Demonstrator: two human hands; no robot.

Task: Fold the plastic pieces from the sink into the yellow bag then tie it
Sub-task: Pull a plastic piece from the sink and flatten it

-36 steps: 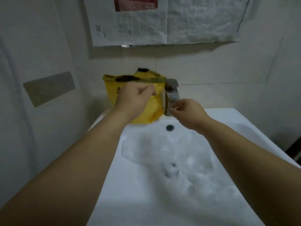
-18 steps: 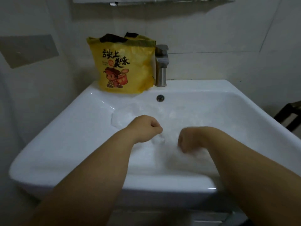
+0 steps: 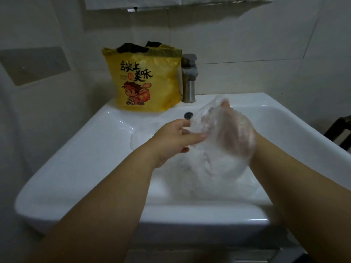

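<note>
A clear, crumpled plastic piece (image 3: 207, 118) is held up over the white sink (image 3: 106, 141). It drapes over my right hand (image 3: 233, 135), which holds it from beneath and shows blurred through the film. My left hand (image 3: 174, 138) pinches the plastic's left edge between thumb and fingers. More clear plastic (image 3: 210, 171) lies in the basin below both hands. The yellow bag (image 3: 146, 80), printed with black characters and a cartoon figure, stands upright and open-topped on the sink's back ledge, apart from both hands.
A steel faucet (image 3: 189, 78) stands just right of the bag. The overflow hole (image 3: 188, 115) is in the basin's back wall. Tiled walls close in behind and at the left. A dark piece of furniture (image 3: 340, 130) shows at the right edge.
My hands left the bag's top, dropped into the basin as fists, and now have risen with a plastic piece. The view tilted down toward the sink.
</note>
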